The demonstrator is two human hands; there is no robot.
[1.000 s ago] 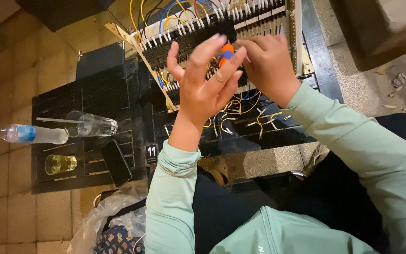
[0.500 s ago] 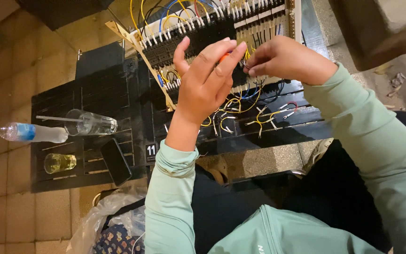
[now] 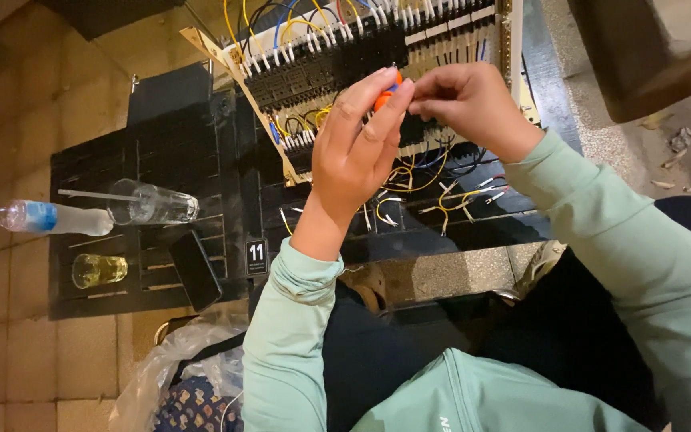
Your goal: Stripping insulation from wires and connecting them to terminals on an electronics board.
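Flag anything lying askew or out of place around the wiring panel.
Two things lie toppled on the black crate: a clear plastic cup with its straw, and beside it a water bottle on the tiles. Loose yellow wires dangle unconnected below the panel.

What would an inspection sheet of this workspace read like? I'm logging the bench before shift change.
Surface: black slatted panel lying on a tiled floor.
Job's things: wiring board with rows of terminals; small orange-handled tool.
Clutter: plastic water bottle, clear glass lying on its side, small glass of yellow liquid, dark phone, plastic bag.
Fingers: left hand holds the tool; right hand pinches at its tip.
Cables: yellow, white, blue and black wires, loose ends below the board.
Surroundings: concrete ledge.
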